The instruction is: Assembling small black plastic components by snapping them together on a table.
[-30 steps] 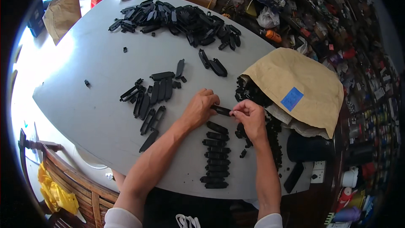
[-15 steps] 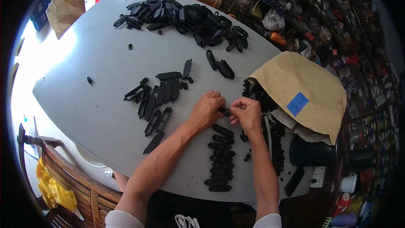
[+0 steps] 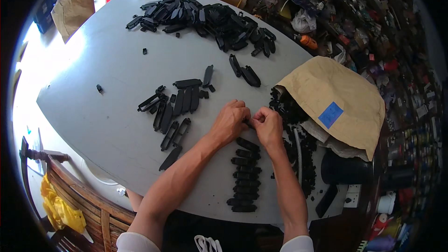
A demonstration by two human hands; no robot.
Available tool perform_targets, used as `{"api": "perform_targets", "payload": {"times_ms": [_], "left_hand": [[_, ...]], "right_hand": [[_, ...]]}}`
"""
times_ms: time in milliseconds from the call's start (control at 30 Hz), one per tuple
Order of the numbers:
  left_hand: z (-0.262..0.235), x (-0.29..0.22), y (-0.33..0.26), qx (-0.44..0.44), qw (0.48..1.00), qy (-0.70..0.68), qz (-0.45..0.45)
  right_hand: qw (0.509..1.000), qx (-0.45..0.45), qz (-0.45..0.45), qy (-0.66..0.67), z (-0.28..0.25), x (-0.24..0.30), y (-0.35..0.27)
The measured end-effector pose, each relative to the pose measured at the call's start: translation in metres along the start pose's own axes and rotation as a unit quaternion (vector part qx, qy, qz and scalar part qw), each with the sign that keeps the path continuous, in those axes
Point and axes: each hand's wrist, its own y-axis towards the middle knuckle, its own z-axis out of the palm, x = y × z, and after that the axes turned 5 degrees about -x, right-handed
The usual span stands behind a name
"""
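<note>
Between my two hands, over the middle of the table, is a small black plastic casing (image 3: 248,123), mostly covered by fingers. My left hand (image 3: 230,120) grips its left end with curled fingers. The fingertips of my right hand (image 3: 268,123) pinch together at its right end; whether a smaller part is in them is hidden. Just below, a column of several black casings (image 3: 246,176) lies side by side, running toward the near edge. Left of my left hand are flat black covers (image 3: 185,99), open black frames (image 3: 181,130) and a few small black blocks (image 3: 204,94).
A large heap of black casings (image 3: 205,21) covers the far side of the table (image 3: 107,112). On the right, a brown paper bag (image 3: 336,98) lies by many tiny black pieces (image 3: 305,158). A wooden chair (image 3: 88,191) holding a yellow bag (image 3: 60,205) stands at the near left.
My right hand has turned and drawn in against the casing, its fingers curling closer to my left hand. My left hand stays almost in place.
</note>
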Motion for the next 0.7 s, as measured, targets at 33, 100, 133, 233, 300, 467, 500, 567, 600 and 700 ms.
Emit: {"api": "perform_targets", "payload": {"times_ms": [33, 100, 133, 233, 300, 467, 500, 567, 600, 700], "left_hand": [[0.000, 0.001, 0.000, 0.000, 1.000, 0.003, 0.003], [0.000, 0.001, -0.001, 0.002, 1.000, 0.006, 0.005], [0.000, 0.001, 0.000, -0.001, 1.000, 0.005, 0.008], [0.000, 0.001, 0.000, 0.000, 1.000, 0.002, 0.009], [-0.002, 0.003, 0.000, 0.006, 1.000, 0.004, 0.005], [-0.003, -0.004, 0.005, -0.002, 1.000, 0.001, 0.003], [-0.002, -0.002, 0.002, 0.000, 1.000, 0.002, 0.003], [-0.002, 0.001, 0.004, 0.009, 1.000, -0.004, -0.002], [0.000, -0.001, 0.004, 0.005, 1.000, -0.003, 0.006], [-0.006, -0.002, -0.001, 0.028, 1.000, -0.008, -0.008]], "right_hand": [[1.000, 0.000, 0.000, 0.000, 0.000, 0.000, 0.000], [0.999, 0.008, -0.023, -0.041, -0.001, 0.001, 0.001], [0.999, 0.007, -0.021, -0.042, -0.001, -0.001, 0.002], [0.998, 0.009, -0.040, -0.048, -0.002, -0.008, 0.007], [0.997, 0.070, 0.017, -0.032, -0.003, -0.005, 0.010], [0.996, 0.059, -0.022, -0.064, -0.012, 0.010, 0.007], [0.993, 0.059, -0.034, -0.096, -0.012, 0.014, 0.006], [0.993, 0.093, -0.043, -0.066, -0.024, 0.009, 0.011], [0.989, 0.134, -0.048, -0.036, -0.031, 0.001, 0.014], [0.987, 0.091, -0.038, 0.129, -0.051, -0.037, 0.011]]}}
